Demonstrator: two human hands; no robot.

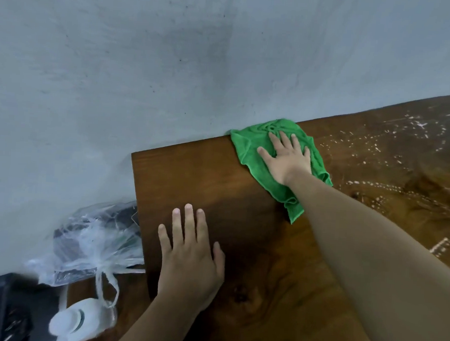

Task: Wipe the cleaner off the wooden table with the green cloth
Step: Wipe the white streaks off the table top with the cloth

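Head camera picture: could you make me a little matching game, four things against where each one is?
Things:
1. green cloth
2. left hand
3. white cleaner streaks
4. clear plastic bag

Places:
A. beyond the table's left edge, lower down
B. under the right hand, at the table's far edge by the wall
C. spread over the right part of the table
D. flat on bare wood, near the left edge

Pairs: 1-B, 2-D, 3-C, 4-A

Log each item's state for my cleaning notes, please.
green cloth: spread flat under the right hand, at the table's far edge
right hand: open, pressing the cloth
left hand: open, flat on bare wood
wooden table: white cleaner streaks at right
plastic bag: knotted shut
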